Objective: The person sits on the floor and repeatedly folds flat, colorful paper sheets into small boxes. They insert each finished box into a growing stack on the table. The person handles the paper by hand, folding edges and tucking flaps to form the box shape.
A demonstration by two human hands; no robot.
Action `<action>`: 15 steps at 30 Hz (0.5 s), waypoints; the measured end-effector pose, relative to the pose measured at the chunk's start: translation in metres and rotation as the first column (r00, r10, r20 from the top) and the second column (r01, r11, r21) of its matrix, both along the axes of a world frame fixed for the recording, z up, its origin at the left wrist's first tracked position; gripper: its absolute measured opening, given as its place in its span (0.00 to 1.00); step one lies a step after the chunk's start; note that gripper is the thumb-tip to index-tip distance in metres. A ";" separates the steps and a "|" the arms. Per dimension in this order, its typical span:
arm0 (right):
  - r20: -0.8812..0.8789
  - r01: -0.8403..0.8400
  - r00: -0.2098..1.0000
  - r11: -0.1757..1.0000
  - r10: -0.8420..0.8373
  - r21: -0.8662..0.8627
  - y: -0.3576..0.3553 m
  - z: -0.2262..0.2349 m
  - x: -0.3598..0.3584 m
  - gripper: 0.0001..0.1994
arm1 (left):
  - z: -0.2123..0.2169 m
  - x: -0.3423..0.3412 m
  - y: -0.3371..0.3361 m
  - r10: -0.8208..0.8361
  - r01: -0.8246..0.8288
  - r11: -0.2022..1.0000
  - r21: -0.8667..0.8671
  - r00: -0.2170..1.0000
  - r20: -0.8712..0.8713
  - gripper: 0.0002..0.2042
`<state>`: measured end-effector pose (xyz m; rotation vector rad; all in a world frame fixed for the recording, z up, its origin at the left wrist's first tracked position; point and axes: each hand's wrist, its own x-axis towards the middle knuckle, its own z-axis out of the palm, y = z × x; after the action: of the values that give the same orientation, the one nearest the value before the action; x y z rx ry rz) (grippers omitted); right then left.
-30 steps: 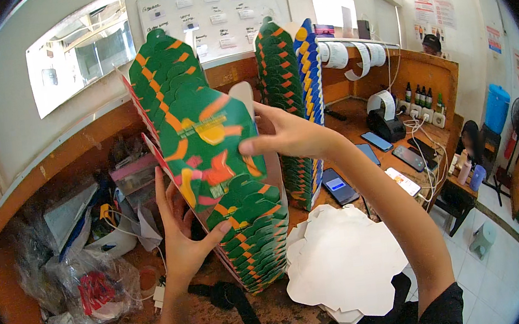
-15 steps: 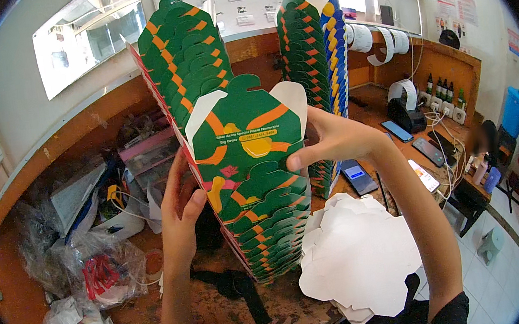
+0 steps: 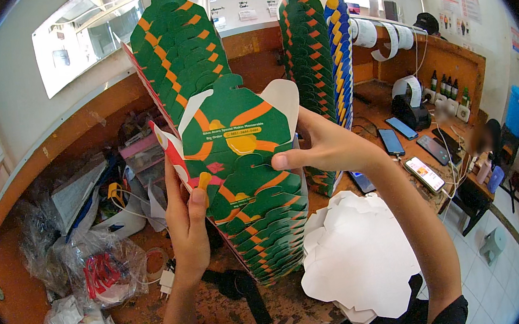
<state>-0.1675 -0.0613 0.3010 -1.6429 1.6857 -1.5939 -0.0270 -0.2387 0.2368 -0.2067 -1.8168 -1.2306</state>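
A green paper food box [image 3: 219, 118] with orange bands and white upper flaps sits at the top of a leaning stack of nested boxes [image 3: 262, 241]. My left hand [image 3: 188, 224] grips its left edge, the thumb at the front corner beside a red side panel. On the other side, my right hand [image 3: 325, 145] holds the box with the thumb pressed on the front; its other fingers are hidden behind the right side. Just right of the stack's foot lies a pile of white flat-topped cartons or sheets [image 3: 359, 253].
Behind stand taller stacks of green boxes [image 3: 180, 56] and a blue-yellow stack [image 3: 341, 56]. Plastic bags [image 3: 108, 265] crowd the left side, near a white charger [image 3: 167, 282]. Phones [image 3: 424, 174], cables, a receipt printer [image 3: 410, 109] and small bottles [image 3: 446, 89] occupy the right.
The top box has shifted slightly left and tilted, showing more of its red side. My left hand has closed onto its edge, and my right hand has moved left with it.
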 end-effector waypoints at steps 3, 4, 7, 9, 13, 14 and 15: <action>-0.081 0.115 0.989 0.990 -0.121 -0.083 -0.003 -0.002 0.005 0.44 | -0.002 -0.001 -0.002 0.025 -0.025 0.999 -0.028 1.000 -0.006 0.32; -0.030 0.098 0.994 0.988 -0.102 -0.117 -0.004 -0.003 0.008 0.44 | -0.002 -0.001 -0.002 0.039 -0.040 0.998 -0.041 0.999 -0.014 0.32; -0.075 0.255 0.952 0.903 -0.297 -0.345 -0.008 -0.004 0.024 0.41 | -0.003 -0.002 -0.001 0.041 -0.042 0.998 -0.046 0.999 -0.033 0.31; -0.211 0.466 0.675 0.630 -0.707 -0.621 -0.010 -0.002 0.039 0.36 | -0.002 -0.003 0.000 0.030 -0.031 0.999 -0.038 0.999 -0.036 0.31; -0.619 0.393 0.256 0.665 -0.742 -0.635 0.002 0.002 0.067 0.17 | 0.001 -0.002 0.003 -0.021 0.021 1.000 0.017 1.000 -0.022 0.30; -0.642 0.373 0.351 0.730 -0.682 -0.572 0.000 0.003 0.071 0.14 | 0.002 -0.001 0.003 -0.046 0.046 0.998 0.035 0.999 -0.013 0.30; -0.665 0.386 0.350 0.748 -0.660 -0.540 -0.001 0.005 0.074 0.13 | 0.002 0.002 0.003 -0.051 0.051 0.998 0.043 0.999 0.006 0.31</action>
<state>-0.0937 -0.0624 0.3055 -2.4435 2.8545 -1.3820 -0.0254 -0.2362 0.2391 -0.2259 -1.7993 -1.3062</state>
